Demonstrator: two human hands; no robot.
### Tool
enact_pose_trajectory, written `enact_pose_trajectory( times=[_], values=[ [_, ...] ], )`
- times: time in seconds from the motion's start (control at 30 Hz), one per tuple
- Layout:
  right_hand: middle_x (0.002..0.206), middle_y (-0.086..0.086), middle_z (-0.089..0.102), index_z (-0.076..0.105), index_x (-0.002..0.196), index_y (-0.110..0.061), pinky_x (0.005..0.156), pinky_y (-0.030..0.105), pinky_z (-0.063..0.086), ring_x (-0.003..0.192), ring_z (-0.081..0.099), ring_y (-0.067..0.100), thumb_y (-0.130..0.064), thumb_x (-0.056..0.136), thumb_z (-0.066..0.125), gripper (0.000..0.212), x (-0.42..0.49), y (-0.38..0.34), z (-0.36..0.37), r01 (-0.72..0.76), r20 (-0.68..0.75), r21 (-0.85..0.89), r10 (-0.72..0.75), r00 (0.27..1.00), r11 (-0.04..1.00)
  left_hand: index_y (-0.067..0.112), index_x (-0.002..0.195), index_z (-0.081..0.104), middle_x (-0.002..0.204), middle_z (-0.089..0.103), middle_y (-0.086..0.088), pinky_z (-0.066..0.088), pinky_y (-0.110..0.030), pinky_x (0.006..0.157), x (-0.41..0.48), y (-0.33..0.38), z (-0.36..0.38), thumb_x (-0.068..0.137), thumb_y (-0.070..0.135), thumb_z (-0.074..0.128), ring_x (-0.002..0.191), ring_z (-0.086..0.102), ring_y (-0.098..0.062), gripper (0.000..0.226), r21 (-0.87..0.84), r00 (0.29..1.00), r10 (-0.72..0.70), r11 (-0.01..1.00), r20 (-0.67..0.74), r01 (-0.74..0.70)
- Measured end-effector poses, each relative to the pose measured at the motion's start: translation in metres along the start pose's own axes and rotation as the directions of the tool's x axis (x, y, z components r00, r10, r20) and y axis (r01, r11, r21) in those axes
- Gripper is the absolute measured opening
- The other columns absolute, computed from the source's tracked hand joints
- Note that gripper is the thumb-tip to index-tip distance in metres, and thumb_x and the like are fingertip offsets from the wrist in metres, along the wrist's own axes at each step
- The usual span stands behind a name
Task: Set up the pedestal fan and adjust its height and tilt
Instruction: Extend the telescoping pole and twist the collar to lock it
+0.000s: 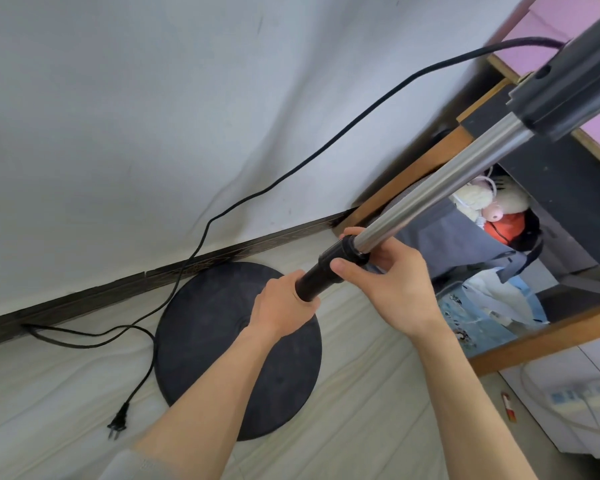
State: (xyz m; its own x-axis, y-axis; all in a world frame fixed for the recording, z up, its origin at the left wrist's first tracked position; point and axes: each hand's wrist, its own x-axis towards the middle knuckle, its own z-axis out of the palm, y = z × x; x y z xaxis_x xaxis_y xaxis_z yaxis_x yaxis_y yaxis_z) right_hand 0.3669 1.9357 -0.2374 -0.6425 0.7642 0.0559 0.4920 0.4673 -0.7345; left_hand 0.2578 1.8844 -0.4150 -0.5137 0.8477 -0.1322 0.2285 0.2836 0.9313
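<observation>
While both forearms reach in from the bottom edge, the left hand grips the black lower tube of the fan stand, its fingers curled tight round it. Just above it, the right hand holds the black collar where the tube ends, thumb pressed on the near side and the other fingers wrapped over the far side. The two hands sit close together without touching.

From the collar a silver pole slants up to the right into the dark housing at the top right corner. Below the hands the round black base lies flat on the pale floor, its far edge close to the dark skirting board.

Left of the base the floor is open, crossed only by the black cord, which drops from the housing, loops along the skirting and ends in a plug lying loose near the base's left rim. Behind it rises a plain white wall.

On the right, room is tight: a wooden-framed bench stands near the pole, with a grey bag and soft toys packed underneath. A white power strip lies on the floor at the lower right.
</observation>
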Motion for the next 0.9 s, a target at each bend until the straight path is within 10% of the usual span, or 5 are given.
enact_pose_trajectory(
  times=[0.2, 0.53, 0.77, 0.9],
  values=[
    [0.095, -0.039, 0.068, 0.067, 0.103, -0.040, 0.077, 0.000, 0.046, 0.095, 0.065, -0.015, -0.043, 0.073, 0.087, 0.036, -0.003, 0.003, 0.014, 0.008, -0.138, -0.050, -0.015, 0.990, 0.999, 0.038, 0.092, 0.059, 0.074, 0.066, 0.013, 0.058, -0.040, 0.070, 0.000, -0.001, 0.001, 0.074, 0.043, 0.062, 0.068, 0.063, -0.008, 0.019, 0.008, 1.000, -0.001, 1.000, -0.026, 0.001],
    [0.091, 0.008, 0.074, 0.070, 0.089, -0.012, 0.087, 0.046, 0.059, 0.099, 0.071, 0.036, 0.002, 0.075, 0.083, 0.023, 0.021, 0.020, 0.041, -0.065, 0.133, 0.533, -0.008, 0.991, 0.843, 0.055, 0.083, 0.056, 0.072, 0.066, 0.026, 0.053, -0.023, 0.058, 0.005, -0.017, 0.002, 0.065, 0.047, 0.060, 0.065, 0.063, 0.002, 0.020, -0.056, 0.997, 0.048, 0.997, 0.055, -0.045],
    [0.060, -0.016, 0.063, 0.066, 0.063, -0.029, 0.059, 0.010, 0.050, 0.058, 0.060, -0.003, -0.011, 0.077, 0.084, 0.029, 0.018, 0.015, 0.087, 0.013, -0.393, 0.541, 0.239, 0.888, 0.841, 0.040, 0.091, 0.061, 0.076, 0.069, 0.017, 0.061, -0.035, 0.068, 0.003, -0.045, 0.027, 0.079, 0.041, 0.069, 0.070, 0.066, -0.005, 0.015, -0.094, 0.994, -0.027, 0.995, -0.102, 0.017],
    [0.063, -0.015, 0.062, 0.063, 0.065, -0.027, 0.062, 0.014, 0.050, 0.061, 0.059, 0.000, -0.002, 0.073, 0.083, 0.033, 0.018, 0.015, 0.082, 0.030, -0.312, 0.574, 0.185, 0.932, 0.818, 0.039, 0.093, 0.057, 0.078, 0.069, 0.014, 0.061, -0.039, 0.069, 0.003, -0.045, 0.029, 0.078, 0.044, 0.066, 0.072, 0.066, -0.007, 0.018, -0.098, 0.991, -0.040, 0.995, -0.130, 0.027]
  ],
)
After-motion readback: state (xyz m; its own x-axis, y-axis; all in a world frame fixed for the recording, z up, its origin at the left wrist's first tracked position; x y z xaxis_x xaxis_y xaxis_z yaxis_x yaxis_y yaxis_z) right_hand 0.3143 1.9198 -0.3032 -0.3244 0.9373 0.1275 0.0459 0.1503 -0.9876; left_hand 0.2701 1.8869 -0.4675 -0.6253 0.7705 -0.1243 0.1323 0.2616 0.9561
